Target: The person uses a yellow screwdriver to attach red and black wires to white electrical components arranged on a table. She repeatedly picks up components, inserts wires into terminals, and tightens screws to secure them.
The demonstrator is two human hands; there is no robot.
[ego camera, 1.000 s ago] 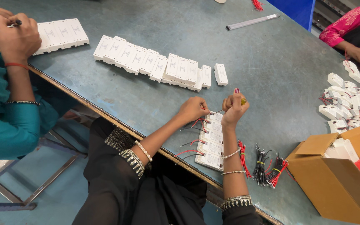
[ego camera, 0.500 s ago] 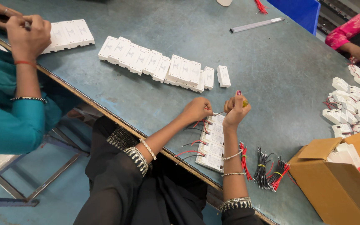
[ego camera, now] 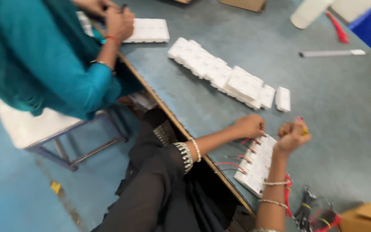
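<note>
Compared with half a second ago, the view has swung to the right and tilted, so the co-worker in the teal sleeve (ego camera: 61, 73) now fills the upper left of the picture, and the row of white parts (ego camera: 220, 73) lies nearer the middle. The cardboard box (ego camera: 368, 215) has slid almost out at the lower right, and the picture is more blurred than before. The person's two hands have kept the same place over the strip of white modules (ego camera: 256, 165).

The left hand (ego camera: 249, 126) comes in from the lower left on a bare forearm with bangles at the wrist. It is curled into a loose fist with the knuckles up, and it rests on the upper end of the strip, where the red and black wires (ego camera: 232, 161) come out on the left side. What its fingers pinch I cannot tell, because of the blur.

The right hand (ego camera: 293, 135) rises from below, with the forearm almost upright and two thin bracelets on it. Its fingers are closed together around a small yellow thing (ego camera: 305, 132), too small to name. It hovers just beside the left hand, the two close but not touching.

The strip lies on the grey counter (ego camera: 331, 129) near its edge, directly under and between both hands, and it runs down toward the person. A bundle of loose wires (ego camera: 312, 210) lies to its right.
</note>
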